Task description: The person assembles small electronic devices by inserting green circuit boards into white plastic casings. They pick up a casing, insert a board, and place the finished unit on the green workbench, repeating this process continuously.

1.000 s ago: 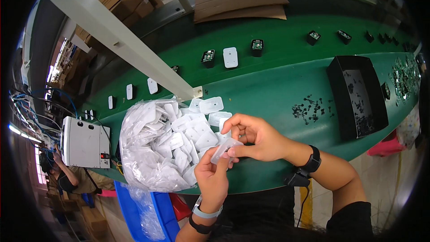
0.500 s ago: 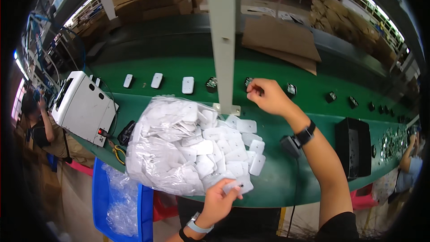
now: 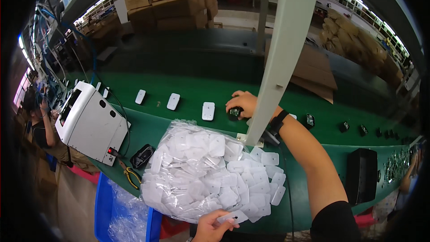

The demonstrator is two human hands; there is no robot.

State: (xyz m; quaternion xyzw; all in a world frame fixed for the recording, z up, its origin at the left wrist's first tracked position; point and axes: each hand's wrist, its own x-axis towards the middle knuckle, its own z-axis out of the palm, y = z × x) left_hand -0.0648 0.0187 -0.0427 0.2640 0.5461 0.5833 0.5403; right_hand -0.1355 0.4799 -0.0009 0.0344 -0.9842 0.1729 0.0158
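Observation:
My right hand (image 3: 243, 103) reaches over the green conveyor belt (image 3: 188, 90), left of the pale post. Its fingers are closed round a small dark housing (image 3: 234, 114) that shows a green circuit board. Low in the picture, my left hand (image 3: 212, 227) pinches a white plastic cover (image 3: 233, 217) with a small dark hole. Just beyond it, a clear plastic bag (image 3: 168, 183) spills a heap of white covers (image 3: 257, 188) onto the green worktable (image 3: 304, 188). Left of my right hand lies a white-topped unit (image 3: 208, 111); several similar ones follow further left on the belt.
The pale post (image 3: 286, 49) rises beside my right forearm. A white machine (image 3: 92, 123), pliers (image 3: 132, 177) and a blue bin (image 3: 101, 206) are at left. More dark housings (image 3: 310, 120) and a black box (image 3: 362, 175) are at right. People sit at both sides.
My right hand has passed from right of the post to its left and closed on a dark housing. A white surface now shows behind my right wrist. The view has shifted; my left hand keeps its cover.

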